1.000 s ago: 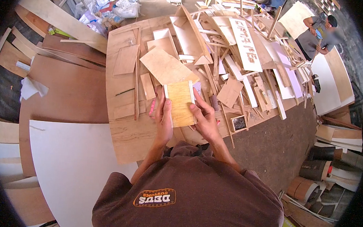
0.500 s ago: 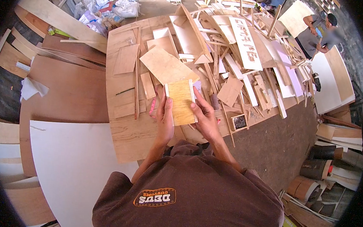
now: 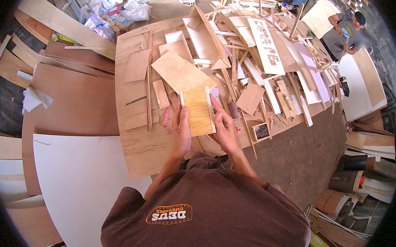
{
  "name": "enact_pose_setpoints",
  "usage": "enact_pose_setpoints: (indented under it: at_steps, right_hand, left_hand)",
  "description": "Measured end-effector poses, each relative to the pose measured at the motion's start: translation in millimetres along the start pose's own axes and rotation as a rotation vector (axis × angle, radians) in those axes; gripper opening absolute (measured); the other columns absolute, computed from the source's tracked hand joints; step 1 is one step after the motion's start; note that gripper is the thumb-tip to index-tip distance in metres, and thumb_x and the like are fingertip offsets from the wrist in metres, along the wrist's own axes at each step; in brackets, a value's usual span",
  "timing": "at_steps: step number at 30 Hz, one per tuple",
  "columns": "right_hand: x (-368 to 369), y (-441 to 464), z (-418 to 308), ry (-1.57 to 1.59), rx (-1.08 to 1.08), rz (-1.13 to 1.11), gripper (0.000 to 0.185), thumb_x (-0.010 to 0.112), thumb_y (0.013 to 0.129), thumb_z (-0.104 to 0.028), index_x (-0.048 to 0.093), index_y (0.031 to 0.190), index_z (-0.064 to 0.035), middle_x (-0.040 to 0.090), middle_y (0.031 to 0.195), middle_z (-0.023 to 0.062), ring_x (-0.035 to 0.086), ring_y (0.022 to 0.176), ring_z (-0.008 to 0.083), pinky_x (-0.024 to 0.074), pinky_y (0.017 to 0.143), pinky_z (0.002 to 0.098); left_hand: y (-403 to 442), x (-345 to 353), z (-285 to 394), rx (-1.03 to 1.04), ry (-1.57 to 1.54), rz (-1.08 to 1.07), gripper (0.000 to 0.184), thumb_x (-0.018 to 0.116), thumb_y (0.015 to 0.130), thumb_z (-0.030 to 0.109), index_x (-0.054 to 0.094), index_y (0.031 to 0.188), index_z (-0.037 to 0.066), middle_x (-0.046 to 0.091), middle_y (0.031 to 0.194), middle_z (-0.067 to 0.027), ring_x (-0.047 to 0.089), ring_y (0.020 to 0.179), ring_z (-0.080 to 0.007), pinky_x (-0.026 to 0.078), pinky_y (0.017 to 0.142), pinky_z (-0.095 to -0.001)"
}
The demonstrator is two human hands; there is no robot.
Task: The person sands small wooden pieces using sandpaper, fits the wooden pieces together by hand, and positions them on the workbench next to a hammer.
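A small yellowish wooden panel (image 3: 196, 112) with pale strips along its two sides is held up over the near part of the wooden table (image 3: 135, 158). My left hand (image 3: 181, 127) grips its left edge, thumb lying along the strip. On the opposite edge, my right hand (image 3: 224, 128) holds it with bent fingers and the thumb near the strip. Just beyond the panel lies a larger light plywood piece (image 3: 180, 72). A pink object (image 3: 167, 117) shows beside my left hand; part of it is hidden.
Scrap wood, a long tray-like box (image 3: 205, 36) and a white lettered board (image 3: 265, 46) cover the table's far and right parts. A small framed dark piece (image 3: 260, 131) sits at its edge. Another person (image 3: 341, 35) is at the upper right. A white sheet (image 3: 83, 180) lies at left.
The thumb of my right hand has shifted from the panel's face toward its right edge. Both hands keep the panel in nearly the same place. The view has moved slightly.
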State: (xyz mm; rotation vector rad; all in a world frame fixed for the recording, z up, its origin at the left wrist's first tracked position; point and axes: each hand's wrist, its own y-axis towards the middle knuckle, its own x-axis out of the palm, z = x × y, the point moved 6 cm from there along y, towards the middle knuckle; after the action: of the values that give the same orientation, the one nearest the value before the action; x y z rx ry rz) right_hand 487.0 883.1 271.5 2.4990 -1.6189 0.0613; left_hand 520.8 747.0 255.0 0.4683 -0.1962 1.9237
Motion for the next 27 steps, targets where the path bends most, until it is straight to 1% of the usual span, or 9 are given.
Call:
enact_pose_setpoints:
  at_steps: [3,12,14,15,17,20,24,26,27]
  right_hand:
    - [0,0,5,0.126,0.062,0.008,0.056,0.039,0.105,-0.045,0.038,0.150,-0.0119,0.059,0.088,-0.0036,0.041,0.061,0.0026,0.0347,0.050,0.0191]
    - [1,-3,7,0.195,0.145,-0.025,0.051,0.044,0.105,-0.035,0.037,0.150,-0.0116,0.059,0.118,-0.0009,0.046,0.074,0.0027,0.0373,0.054,0.0187]
    - [2,-3,5,0.208,0.112,-0.031,0.052,0.047,0.104,-0.031,0.037,0.150,-0.0098,0.054,0.134,0.0039,0.055,0.099,0.0091,0.0472,0.076,0.0217]
    - [2,-4,5,0.207,0.111,-0.031,0.052,0.047,0.104,-0.031,0.037,0.150,-0.0098,0.054,0.134,0.0039,0.055,0.099,0.0091,0.0472,0.076,0.0217]
    - [1,-5,-1,0.100,0.014,-0.052,0.052,0.050,0.103,-0.029,0.038,0.149,-0.0083,0.044,0.148,0.0092,0.044,0.131,0.0169,0.0387,0.104,0.0294]
    - [5,-10,-10,0.074,0.026,-0.075,0.054,0.051,0.102,-0.027,0.036,0.150,-0.0079,0.035,0.155,0.0104,0.031,0.141,0.0186,0.0271,0.113,0.0334]
    - [9,-11,-13,0.086,-0.018,-0.066,0.062,0.053,0.101,-0.026,0.025,0.154,-0.0095,0.032,0.155,0.0142,0.034,0.140,0.0221,0.0292,0.112,0.0352]
    - [10,-12,-11,0.189,0.058,-0.106,0.070,0.048,0.102,-0.014,0.006,0.156,-0.0067,0.018,0.161,0.0139,0.026,0.145,0.0242,0.0285,0.114,0.0362]
    - [10,-12,-13,0.188,0.059,-0.106,0.070,0.048,0.102,-0.014,0.006,0.156,-0.0067,0.018,0.161,0.0139,0.026,0.145,0.0242,0.0285,0.114,0.0362]
  left_hand:
    - [-2,-1,1,-0.016,0.039,0.008,0.054,0.038,0.106,0.028,0.029,0.148,-0.006,0.040,0.149,-0.0140,0.040,0.134,-0.0183,0.029,0.111,-0.0299]
    - [-4,-3,-1,-0.031,0.017,0.000,0.054,0.036,0.107,0.030,0.032,0.147,-0.005,0.043,0.145,-0.0142,0.041,0.132,-0.0183,0.030,0.111,-0.0301]
    - [-4,-5,-4,-0.026,0.032,-0.018,0.054,0.036,0.107,0.030,0.032,0.147,-0.005,0.043,0.145,-0.0141,0.041,0.132,-0.0185,0.029,0.111,-0.0302]
    - [-4,-4,-2,-0.022,0.047,-0.035,0.054,0.035,0.107,0.031,0.032,0.147,-0.005,0.043,0.145,-0.0140,0.040,0.133,-0.0188,0.029,0.111,-0.0304]
    - [-8,-3,4,0.004,0.090,0.009,0.051,0.037,0.106,0.030,0.038,0.143,-0.004,0.048,0.139,-0.0127,0.045,0.127,-0.0183,0.033,0.108,-0.0310]
    - [-12,-2,13,0.013,0.118,0.052,0.049,0.039,0.105,0.030,0.041,0.141,-0.004,0.051,0.136,-0.0118,0.048,0.124,-0.0183,0.037,0.105,-0.0320]
    - [-12,0,12,-0.003,0.102,-0.049,0.053,0.034,0.107,0.033,0.031,0.147,-0.002,0.042,0.144,-0.0131,0.038,0.133,-0.0186,0.027,0.112,-0.0313]
    - [-13,-2,8,-0.010,0.083,-0.045,0.054,0.035,0.107,0.034,0.029,0.147,-0.001,0.041,0.143,-0.0127,0.038,0.133,-0.0190,0.027,0.112,-0.0324]
    - [-13,-3,6,-0.015,0.065,-0.042,0.054,0.036,0.106,0.035,0.027,0.147,0.000,0.041,0.142,-0.0124,0.038,0.133,-0.0194,0.028,0.112,-0.0334]
